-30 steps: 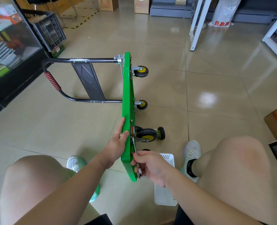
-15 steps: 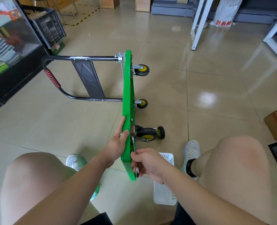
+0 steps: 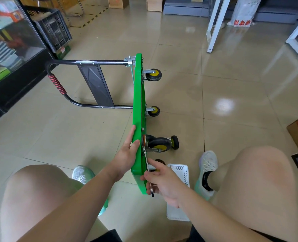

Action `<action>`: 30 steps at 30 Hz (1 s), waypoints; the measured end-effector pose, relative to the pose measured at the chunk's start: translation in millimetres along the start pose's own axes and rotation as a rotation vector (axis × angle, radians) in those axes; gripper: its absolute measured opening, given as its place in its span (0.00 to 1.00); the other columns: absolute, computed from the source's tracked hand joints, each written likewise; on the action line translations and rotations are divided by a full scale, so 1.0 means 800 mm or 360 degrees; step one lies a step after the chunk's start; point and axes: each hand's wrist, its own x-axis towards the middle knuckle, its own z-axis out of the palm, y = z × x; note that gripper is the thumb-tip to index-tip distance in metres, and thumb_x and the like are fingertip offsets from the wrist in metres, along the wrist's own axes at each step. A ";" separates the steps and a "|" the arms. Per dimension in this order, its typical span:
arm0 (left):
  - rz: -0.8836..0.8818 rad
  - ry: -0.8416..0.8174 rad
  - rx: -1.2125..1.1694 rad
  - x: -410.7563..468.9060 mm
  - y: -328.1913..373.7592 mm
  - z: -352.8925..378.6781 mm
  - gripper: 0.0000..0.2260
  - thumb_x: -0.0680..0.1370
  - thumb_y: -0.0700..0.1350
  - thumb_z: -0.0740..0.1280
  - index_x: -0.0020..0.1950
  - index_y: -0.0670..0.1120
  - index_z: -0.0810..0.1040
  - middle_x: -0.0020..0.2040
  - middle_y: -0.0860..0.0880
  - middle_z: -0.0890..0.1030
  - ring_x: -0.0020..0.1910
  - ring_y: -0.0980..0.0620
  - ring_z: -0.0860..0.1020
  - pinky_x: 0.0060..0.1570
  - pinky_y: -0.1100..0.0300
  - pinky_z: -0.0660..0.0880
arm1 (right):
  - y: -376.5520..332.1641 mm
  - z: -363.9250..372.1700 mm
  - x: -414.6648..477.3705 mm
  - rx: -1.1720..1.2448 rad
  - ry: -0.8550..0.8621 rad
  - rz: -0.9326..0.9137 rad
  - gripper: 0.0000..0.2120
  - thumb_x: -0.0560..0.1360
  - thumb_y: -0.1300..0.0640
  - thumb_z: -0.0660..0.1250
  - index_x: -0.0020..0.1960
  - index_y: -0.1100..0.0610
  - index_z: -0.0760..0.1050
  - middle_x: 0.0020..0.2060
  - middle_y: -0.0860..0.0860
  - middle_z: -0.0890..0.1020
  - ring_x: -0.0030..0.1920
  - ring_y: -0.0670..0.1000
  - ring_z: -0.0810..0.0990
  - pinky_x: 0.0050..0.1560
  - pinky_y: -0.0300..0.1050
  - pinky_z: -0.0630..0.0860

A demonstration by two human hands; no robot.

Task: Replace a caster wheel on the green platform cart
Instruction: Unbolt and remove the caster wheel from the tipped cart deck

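**Right hand** (image 3: 162,180), one. We record it closed round the slim silver steel wrench (image 3: 152,192), with the forefinger laid along the shank. The wrench's far end reaches the mounting of the nearest caster.

**Left hand** (image 3: 127,154), one. The fingers are straight and together, pressed flat against the cart's deck face to steady it.

**White perforated plastic basket** (image 3: 185,173), one. It sits on the tiled floor just beside the right hand. We cannot see its contents.

**Green steel platform cart** (image 3: 138,102), one. It stands on its long edge on the floor, its near end between our knees. Its black tubular handle (image 3: 109,63) with a red ribbed grip is folded out to the left. We judge the cart stiff, fairly heavy, tippy on edge and smooth-painted. It is best held by the upper rim or the handle bar, never by a wheel.

**Black caster wheels with yellow hubs** (image 3: 159,144), five in view.
- One large wheel is at the wrench.
- One small wheel is just beyond it.
- One is mostly hidden behind the right hand.
- Two are at the far end.

We judge them hard and free to swivel, so we would grip one by its metal fork. We cannot tell which is the spare.

**Black plastic crate** (image 3: 54,30), one. It stands far left, by a glass cabinet.
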 end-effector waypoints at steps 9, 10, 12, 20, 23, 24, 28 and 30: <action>-0.0015 0.0016 -0.0025 0.000 0.000 0.001 0.22 0.86 0.55 0.56 0.67 0.85 0.58 0.73 0.53 0.74 0.65 0.47 0.79 0.68 0.42 0.75 | -0.010 0.006 -0.011 0.0234 -0.0083 -0.0051 0.13 0.82 0.61 0.64 0.64 0.52 0.78 0.38 0.54 0.80 0.32 0.50 0.73 0.34 0.43 0.75; -0.0015 0.0015 -0.0019 0.000 0.000 0.001 0.22 0.84 0.57 0.56 0.68 0.85 0.58 0.74 0.54 0.74 0.66 0.48 0.79 0.69 0.42 0.74 | -0.012 0.007 -0.012 0.0240 -0.0093 -0.0061 0.12 0.82 0.60 0.64 0.63 0.54 0.79 0.38 0.54 0.79 0.32 0.50 0.73 0.34 0.42 0.75; -0.0009 0.0019 -0.0004 0.001 -0.001 0.001 0.22 0.82 0.59 0.57 0.69 0.84 0.57 0.74 0.55 0.74 0.67 0.48 0.78 0.70 0.43 0.73 | -0.017 0.010 -0.012 0.0247 -0.0101 -0.0069 0.11 0.82 0.59 0.65 0.62 0.58 0.80 0.38 0.54 0.79 0.32 0.49 0.73 0.33 0.41 0.75; -0.0019 0.0031 0.0008 -0.001 0.002 0.001 0.23 0.88 0.52 0.55 0.68 0.84 0.58 0.72 0.54 0.76 0.62 0.50 0.81 0.68 0.46 0.75 | -0.019 0.010 -0.002 0.0268 -0.0089 -0.0051 0.12 0.81 0.58 0.67 0.64 0.59 0.79 0.38 0.54 0.78 0.32 0.49 0.74 0.33 0.41 0.75; -0.0019 0.0038 -0.0002 -0.001 0.003 0.001 0.23 0.88 0.51 0.55 0.68 0.84 0.58 0.72 0.55 0.76 0.63 0.51 0.80 0.68 0.48 0.75 | -0.019 0.011 -0.001 0.0271 -0.0094 -0.0061 0.12 0.82 0.58 0.66 0.63 0.59 0.79 0.37 0.54 0.78 0.31 0.48 0.73 0.33 0.41 0.75; -0.0024 0.0037 -0.0014 -0.001 0.003 0.001 0.23 0.88 0.51 0.55 0.68 0.84 0.58 0.71 0.55 0.77 0.62 0.51 0.81 0.67 0.48 0.76 | -0.019 0.011 -0.001 0.0272 -0.0100 -0.0065 0.11 0.82 0.58 0.66 0.63 0.59 0.79 0.37 0.53 0.78 0.31 0.48 0.73 0.32 0.41 0.74; -0.0030 0.0035 -0.0035 -0.002 0.005 0.003 0.23 0.88 0.51 0.55 0.69 0.83 0.58 0.71 0.55 0.77 0.61 0.50 0.82 0.65 0.47 0.78 | -0.020 0.009 -0.004 0.0294 -0.0127 -0.0092 0.11 0.82 0.59 0.65 0.62 0.60 0.79 0.34 0.52 0.76 0.31 0.48 0.71 0.32 0.40 0.73; -0.0039 0.0039 -0.0046 -0.003 0.005 0.003 0.23 0.88 0.51 0.55 0.69 0.83 0.59 0.70 0.55 0.78 0.61 0.48 0.82 0.64 0.46 0.78 | -0.020 0.006 -0.004 0.0283 -0.0129 -0.0109 0.11 0.83 0.60 0.64 0.62 0.61 0.79 0.34 0.52 0.75 0.31 0.48 0.70 0.31 0.40 0.71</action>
